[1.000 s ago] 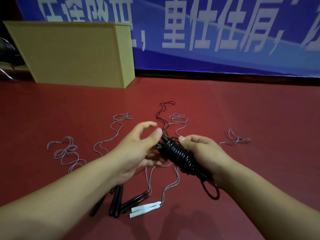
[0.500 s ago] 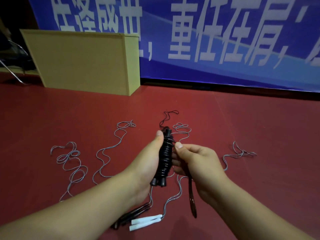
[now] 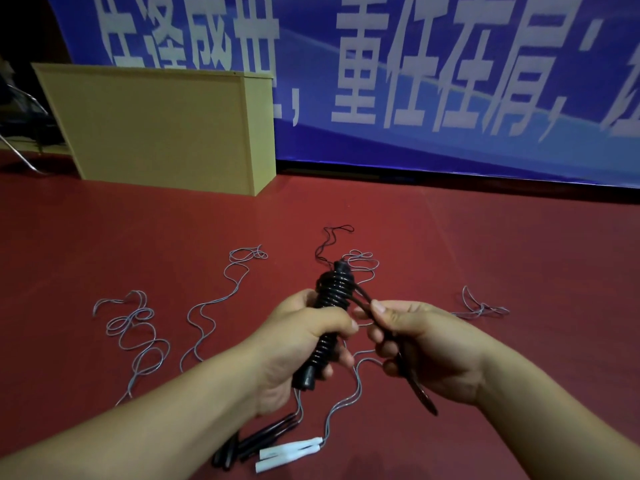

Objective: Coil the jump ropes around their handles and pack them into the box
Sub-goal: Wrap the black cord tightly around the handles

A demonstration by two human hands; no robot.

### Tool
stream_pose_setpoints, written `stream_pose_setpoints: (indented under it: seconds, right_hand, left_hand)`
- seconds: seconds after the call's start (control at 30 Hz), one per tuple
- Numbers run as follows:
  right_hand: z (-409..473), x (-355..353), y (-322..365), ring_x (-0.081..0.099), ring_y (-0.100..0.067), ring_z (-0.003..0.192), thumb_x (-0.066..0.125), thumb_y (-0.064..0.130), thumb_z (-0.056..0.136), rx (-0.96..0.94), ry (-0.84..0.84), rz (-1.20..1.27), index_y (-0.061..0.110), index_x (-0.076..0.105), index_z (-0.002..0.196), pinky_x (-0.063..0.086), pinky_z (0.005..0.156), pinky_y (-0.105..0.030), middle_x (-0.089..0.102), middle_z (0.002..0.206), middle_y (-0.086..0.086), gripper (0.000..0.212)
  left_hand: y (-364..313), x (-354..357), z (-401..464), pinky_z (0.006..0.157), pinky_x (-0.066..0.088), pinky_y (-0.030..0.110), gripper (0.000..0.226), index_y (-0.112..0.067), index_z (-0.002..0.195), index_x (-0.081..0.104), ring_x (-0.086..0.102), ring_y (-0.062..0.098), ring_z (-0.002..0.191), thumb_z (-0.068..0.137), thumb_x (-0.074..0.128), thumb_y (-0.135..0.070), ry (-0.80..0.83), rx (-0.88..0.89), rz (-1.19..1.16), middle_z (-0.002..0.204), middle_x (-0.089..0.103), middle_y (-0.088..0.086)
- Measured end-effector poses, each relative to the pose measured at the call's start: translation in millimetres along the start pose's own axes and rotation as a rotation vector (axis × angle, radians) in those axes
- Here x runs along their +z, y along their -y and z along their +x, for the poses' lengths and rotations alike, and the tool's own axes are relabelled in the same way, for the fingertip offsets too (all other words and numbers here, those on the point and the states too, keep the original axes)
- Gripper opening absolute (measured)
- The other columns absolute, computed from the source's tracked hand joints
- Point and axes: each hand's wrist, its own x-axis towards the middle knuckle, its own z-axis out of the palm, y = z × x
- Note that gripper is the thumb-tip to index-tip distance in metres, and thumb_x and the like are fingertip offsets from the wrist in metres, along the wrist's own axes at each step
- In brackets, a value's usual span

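Note:
My left hand grips a black jump rope bundle, its cord wound in tight coils round the upright handles. My right hand pinches the loose black end of the rope, which runs from the top of the coil through my fingers and hangs below my palm. On the red floor lie several grey jump ropes with uncoiled cords. A pair of white handles and some black handles lie near my left forearm. The tan box stands at the back left.
A blue banner with white characters hangs along the back wall. A thin black cord trails on the floor beyond the bundle. Another grey cord lies to the right. A metal chair leg shows at far left.
The bundle has turned from lying slantwise to standing upright in my left hand. My right hand let go of the coil and now pinches the loose rope end. The view moved closer.

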Motion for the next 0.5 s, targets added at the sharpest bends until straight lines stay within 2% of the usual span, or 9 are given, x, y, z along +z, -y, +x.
stream_pose_setpoints:
  seconds: [0.1,0.17,0.23,0.3,0.4,0.5]
  right_hand:
    - [-0.7,-0.6,-2.5,0.041,-0.009,0.051,0.066,0.036,0.077,0.015,-0.005,-0.021,0.013,0.067,0.094,0.032,0.049,-0.022,0.052,0.064,0.002,0.028]
    - [-1.2,-1.0,-3.7,0.042,-0.009,0.052,0.067,0.036,0.077,0.015,0.007,-0.030,0.013,0.064,0.093,0.033,0.049,-0.021,0.053,0.064,0.001,0.028]
    - [-1.9,-0.7,-4.1,0.042,-0.009,0.052,0.066,0.034,0.079,0.011,0.020,-0.029,0.015,0.066,0.089,0.033,0.049,-0.022,0.053,0.065,0.001,0.022]
    - [-2.4,-0.6,-4.4,0.043,-0.010,0.052,0.065,0.033,0.080,0.001,0.019,-0.031,0.016,0.066,0.087,0.034,0.050,-0.022,0.054,0.066,0.000,0.018]
    - [-2.3,-1.1,-6.0,0.045,-0.010,0.053,0.065,0.032,0.079,-0.026,-0.006,-0.049,0.016,0.063,0.088,0.033,0.052,-0.023,0.057,0.067,0.000,0.018]
    - [-2.8,-1.0,-7.7,0.047,-0.010,0.054,0.067,0.034,0.077,-0.068,-0.056,-0.081,0.019,0.063,0.081,0.032,0.057,-0.027,0.060,0.069,0.000,0.016]
  left_hand:
    - [0.1,-1.0,-1.5,0.043,0.043,0.024,0.039,-0.008,0.106,0.057,0.061,0.019,0.067,0.071,0.074,-0.003,-0.009,0.014,-0.036,0.076,0.064,0.010]
    - [0.7,-3.5,0.5,0.056,0.053,0.030,0.029,-0.011,0.098,0.062,0.060,0.016,0.067,0.073,0.075,-0.001,-0.001,0.032,-0.050,0.075,0.062,0.009]
    - [1.6,-5.6,1.1,0.068,0.054,0.033,0.027,-0.011,0.093,0.067,0.059,0.015,0.067,0.068,0.079,-0.006,0.026,0.046,-0.051,0.074,0.065,0.006]
    - [1.7,-7.1,0.8,0.066,0.051,0.031,0.031,-0.010,0.093,0.070,0.059,0.017,0.066,0.063,0.079,-0.012,0.042,0.060,-0.052,0.075,0.067,0.005]
    - [2.4,-9.6,1.0,0.065,0.051,0.031,0.054,-0.017,0.109,0.066,0.063,0.022,0.070,0.057,0.081,-0.013,-0.004,0.063,-0.076,0.086,0.070,0.008]
    - [1.1,-9.5,-0.7,0.056,0.051,0.021,0.068,-0.018,0.116,0.060,0.065,0.015,0.069,0.055,0.089,-0.008,-0.014,0.063,-0.029,0.087,0.071,0.007]
